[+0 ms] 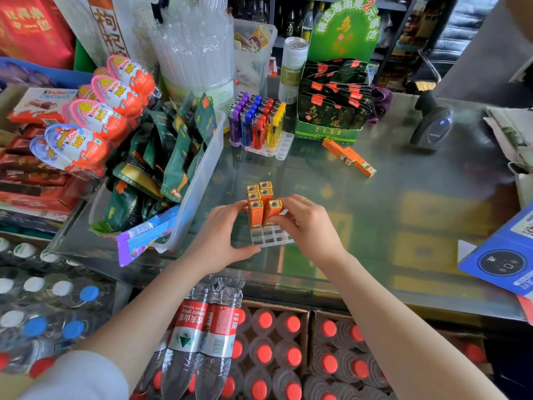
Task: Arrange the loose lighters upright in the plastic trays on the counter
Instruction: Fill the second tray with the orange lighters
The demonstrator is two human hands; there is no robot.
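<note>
Right hand (305, 223) pinches orange lighter (272, 212) upright into clear tray (271, 236).
Left hand (227, 229) grips tray edge and front lighter, steadying both for seating.

Head-worn view, steeply down onto near counter (375, 226)

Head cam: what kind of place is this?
Most likely a small convenience shop's checkout counter: a barcode scanner on the glass counter, Kinder Joy eggs on display, crates of bottled water below, a tray of lighters for sale.
</note>
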